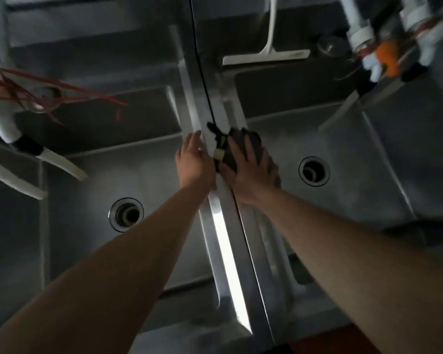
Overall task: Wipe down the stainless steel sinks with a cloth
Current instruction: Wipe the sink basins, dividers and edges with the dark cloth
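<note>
Two steel sinks side by side, left sink (92, 180) and right sink (348, 139), split by a shiny divider rim (223, 226) running up the middle. Right hand (251, 172) lies flat, fingers spread, pressing a dark cloth (243, 146) onto the divider at the right sink's edge; not curled round it, just pushing down. Left hand (193, 162) rests on the left side of the same rim, just beside the cloth, fingers relaxed and holding nothing. Drain (126, 214) in the left basin, drain (313, 171) in the right. White squeegee (266, 56) lies on the back ledge behind the right sink. White taps (0, 98) with red string at far left, more pipes with an orange part (388, 60) top right
</note>
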